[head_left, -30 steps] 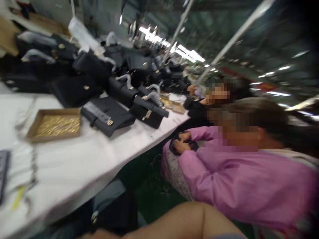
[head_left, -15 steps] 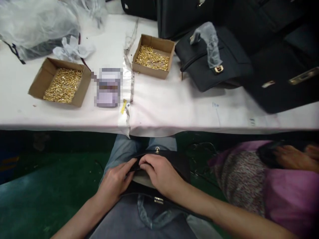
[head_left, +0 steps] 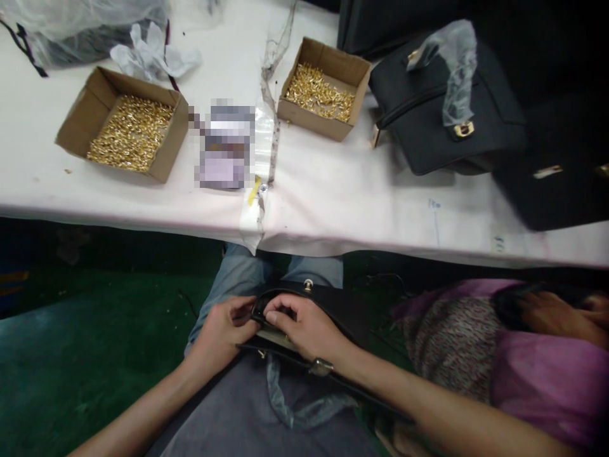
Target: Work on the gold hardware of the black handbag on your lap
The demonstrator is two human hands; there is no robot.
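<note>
Resting on the person's lap, the black handbag is being worked at its opening: left hand and right hand are curling fingers closed around the edge. Beyond the fingertips, boxes of gold fittings are waiting; fitting looks unfinished.

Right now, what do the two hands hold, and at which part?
Both hands, left hand and right hand, grip the black leather handbag on the lap at its upper opening edge, near the handle.
</note>
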